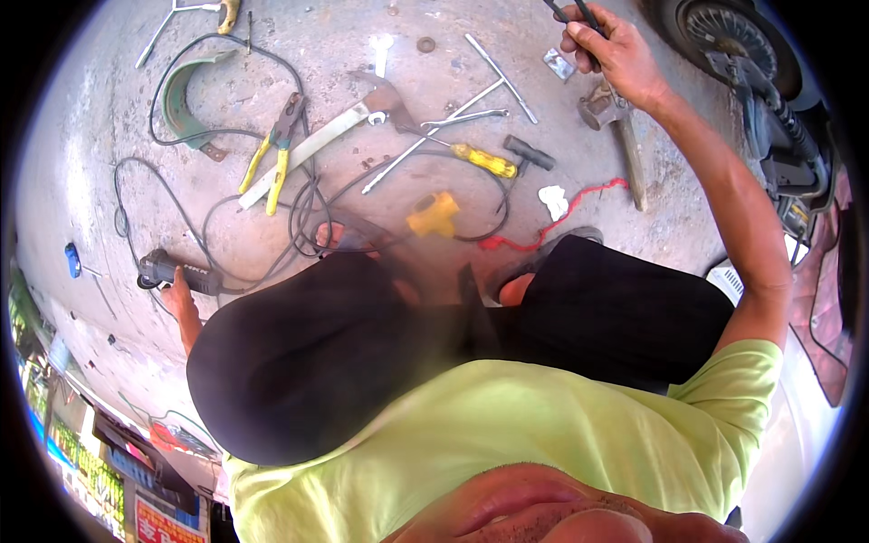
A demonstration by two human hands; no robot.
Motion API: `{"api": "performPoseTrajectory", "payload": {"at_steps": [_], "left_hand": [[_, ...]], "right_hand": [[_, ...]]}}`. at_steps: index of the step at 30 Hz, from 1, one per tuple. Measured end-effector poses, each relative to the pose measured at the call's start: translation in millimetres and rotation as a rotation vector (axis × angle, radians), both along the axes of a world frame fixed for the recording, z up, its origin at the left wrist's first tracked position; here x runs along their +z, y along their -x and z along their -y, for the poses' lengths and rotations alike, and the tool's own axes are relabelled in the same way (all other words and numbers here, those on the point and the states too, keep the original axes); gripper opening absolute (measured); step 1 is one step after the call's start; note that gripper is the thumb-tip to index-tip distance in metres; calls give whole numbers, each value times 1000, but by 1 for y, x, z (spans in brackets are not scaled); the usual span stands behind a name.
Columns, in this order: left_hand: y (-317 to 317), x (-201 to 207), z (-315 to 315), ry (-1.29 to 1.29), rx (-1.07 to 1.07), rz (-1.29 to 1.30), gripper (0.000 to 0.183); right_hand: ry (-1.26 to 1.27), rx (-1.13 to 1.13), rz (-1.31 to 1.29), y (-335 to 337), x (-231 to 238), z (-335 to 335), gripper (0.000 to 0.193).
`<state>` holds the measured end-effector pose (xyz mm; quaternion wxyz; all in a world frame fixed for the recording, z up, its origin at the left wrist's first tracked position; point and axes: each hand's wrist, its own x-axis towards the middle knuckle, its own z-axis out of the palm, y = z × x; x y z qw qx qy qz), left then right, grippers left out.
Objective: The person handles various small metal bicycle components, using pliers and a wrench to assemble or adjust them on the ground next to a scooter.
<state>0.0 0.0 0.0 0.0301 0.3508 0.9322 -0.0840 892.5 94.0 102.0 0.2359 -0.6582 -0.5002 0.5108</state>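
Observation:
At the far left, my left hand is closed round the body of a dark angle grinder resting on the concrete. My right hand, raised at the upper right, grips a black tool with two thin arms; the picture's top edge cuts it off, so its kind is unclear. Nearest below that hand lies a hammer with a wooden handle. Between my hands are yellow-handled pliers, a yellow screwdriver, a T-handle wrench and a hatchet-like tool with a long pale handle.
Black cable loops over the floor near my feet. A curved green metal piece lies at the upper left, a blue-handled screwdriver at the far left. Red cord and white crumpled paper lie by my right foot. A motorbike wheel stands upper right.

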Motion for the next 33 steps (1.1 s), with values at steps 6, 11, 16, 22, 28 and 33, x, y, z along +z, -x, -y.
{"api": "performPoseTrajectory", "payload": {"at_steps": [6, 11, 16, 22, 28, 33], "left_hand": [[-71, 45, -77, -200, -341, 221, 69], [-254, 134, -175, -67, -542, 683, 58], [-437, 184, -181, 322, -1145, 848, 45], [-589, 148, -115, 542, -1476, 923, 39], [-684, 48, 10, 552, -1382, 1076, 47], [-703, 26, 44, 163, -1277, 1106, 47]], "right_hand": [[57, -116, 41, -27, 7, 4, 14], [219, -155, -64, -12, 1, -1, 18], [350, -146, -283, 23, 60, 12, 26], [304, -282, -550, 81, 85, 32, 25], [255, -22, -593, 108, 99, 32, 25], [261, 59, -605, 105, 105, 44, 24]]}}
